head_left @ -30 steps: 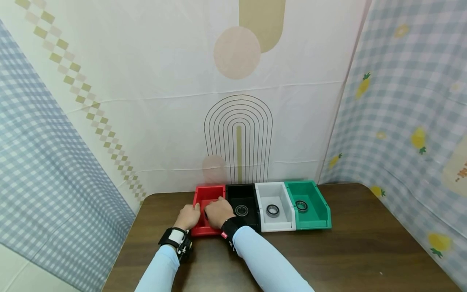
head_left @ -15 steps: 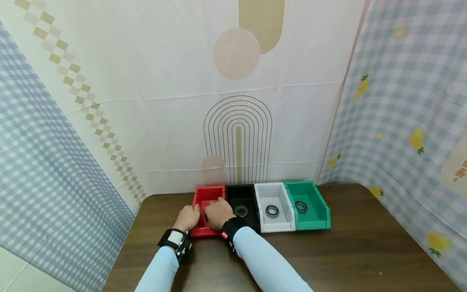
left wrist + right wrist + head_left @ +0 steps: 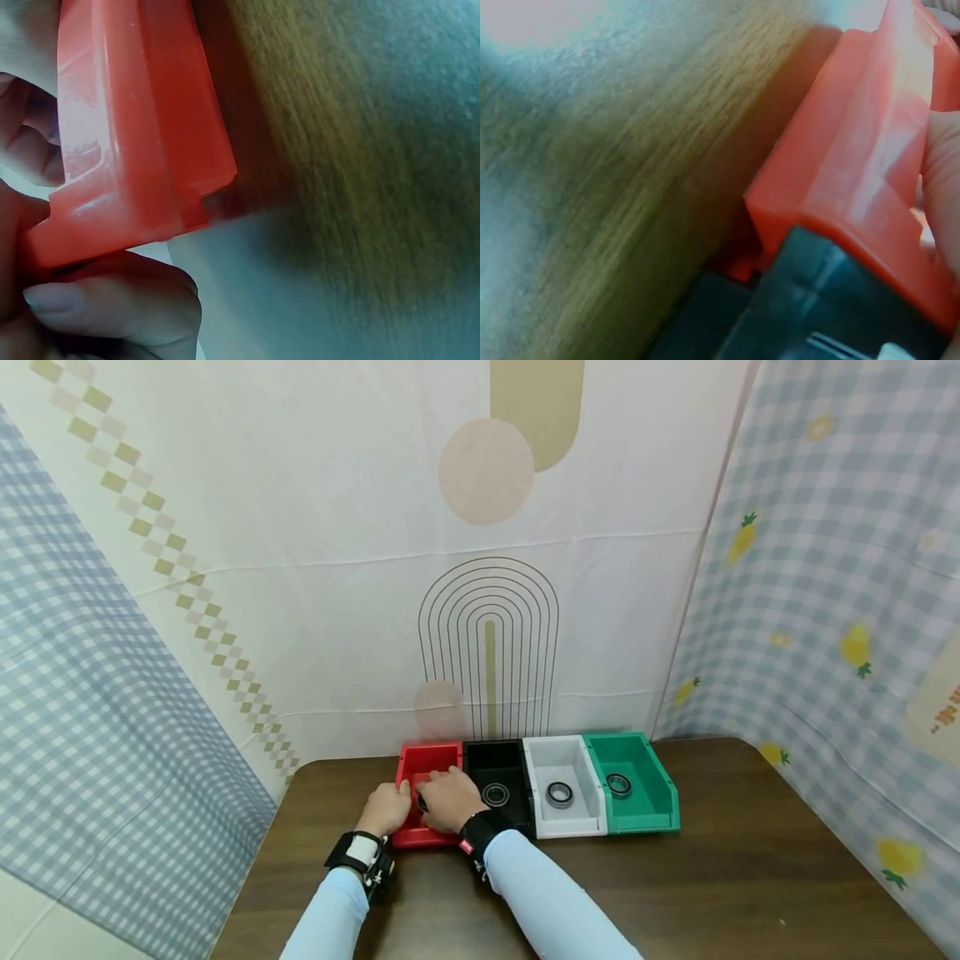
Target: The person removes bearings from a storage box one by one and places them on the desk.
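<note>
My left hand grips the left wall of a red bin; in the left wrist view its fingers are curled around the bin's edge. My right hand reaches down inside the same bin, fingers curled at a dark ring-shaped bearing that the hand mostly covers. Beside the red bin stands a black bin with a bearing in it. A white bin holds another bearing. In the green bin at the right end lies one more bearing.
The bins stand side by side toward the back of a brown wooden table. A printed white cloth hangs behind it. Checked cloths hang to the left and right.
My right hand has shifted slightly inside the red bin, and more of the dark bearing shows at its fingers. The left hand keeps its grip on the bin wall.
</note>
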The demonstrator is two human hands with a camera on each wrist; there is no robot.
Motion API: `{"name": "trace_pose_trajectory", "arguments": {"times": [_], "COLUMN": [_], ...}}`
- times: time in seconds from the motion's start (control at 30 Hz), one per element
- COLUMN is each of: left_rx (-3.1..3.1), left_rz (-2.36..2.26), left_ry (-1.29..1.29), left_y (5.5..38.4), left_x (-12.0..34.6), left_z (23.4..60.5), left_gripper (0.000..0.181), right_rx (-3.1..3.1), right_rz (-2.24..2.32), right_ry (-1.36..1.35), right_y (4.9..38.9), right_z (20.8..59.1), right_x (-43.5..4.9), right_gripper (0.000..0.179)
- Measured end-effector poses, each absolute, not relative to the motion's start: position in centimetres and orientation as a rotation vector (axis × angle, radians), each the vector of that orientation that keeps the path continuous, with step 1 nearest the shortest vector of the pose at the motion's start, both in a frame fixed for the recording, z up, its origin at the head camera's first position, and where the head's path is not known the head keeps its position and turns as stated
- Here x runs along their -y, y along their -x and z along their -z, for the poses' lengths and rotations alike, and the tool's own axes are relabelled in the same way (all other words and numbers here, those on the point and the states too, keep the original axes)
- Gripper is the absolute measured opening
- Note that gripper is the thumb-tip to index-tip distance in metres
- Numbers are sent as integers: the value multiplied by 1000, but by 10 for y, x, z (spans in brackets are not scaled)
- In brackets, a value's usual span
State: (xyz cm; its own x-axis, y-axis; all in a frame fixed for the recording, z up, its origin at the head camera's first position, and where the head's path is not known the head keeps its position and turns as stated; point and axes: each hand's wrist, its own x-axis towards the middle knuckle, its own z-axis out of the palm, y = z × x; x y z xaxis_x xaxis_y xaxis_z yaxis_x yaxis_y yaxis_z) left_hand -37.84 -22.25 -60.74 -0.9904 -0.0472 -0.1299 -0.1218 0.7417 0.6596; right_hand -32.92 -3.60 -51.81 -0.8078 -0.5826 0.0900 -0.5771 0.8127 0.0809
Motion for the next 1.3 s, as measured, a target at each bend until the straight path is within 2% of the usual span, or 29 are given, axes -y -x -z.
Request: {"name": "trace_pose_trajectory", "arguments": {"times": [0.63, 0.83, 1.1, 1.3], "left_rx": [-2819, -2845, -2833, -2852], "left_rz": [-1135, -1102, -1143, -1113], "left_ry": [132, 137, 139, 134], "left_y": [375, 373, 372, 374], "left_x": [219, 216, 216, 219], "left_z": [605, 605, 601, 603], "left_gripper": [54, 55, 55, 55], "right_rx": [2814, 2780, 2746, 2708], "right_rz": [-78, -128, -174, -115], "right_ry": [-922, -931, -952, -987], "right_y": [328, 327, 327, 326], "right_z": [522, 526, 525, 523], "right_x": [28, 25, 24, 25], "right_gripper": [41, 37, 47, 47]}}
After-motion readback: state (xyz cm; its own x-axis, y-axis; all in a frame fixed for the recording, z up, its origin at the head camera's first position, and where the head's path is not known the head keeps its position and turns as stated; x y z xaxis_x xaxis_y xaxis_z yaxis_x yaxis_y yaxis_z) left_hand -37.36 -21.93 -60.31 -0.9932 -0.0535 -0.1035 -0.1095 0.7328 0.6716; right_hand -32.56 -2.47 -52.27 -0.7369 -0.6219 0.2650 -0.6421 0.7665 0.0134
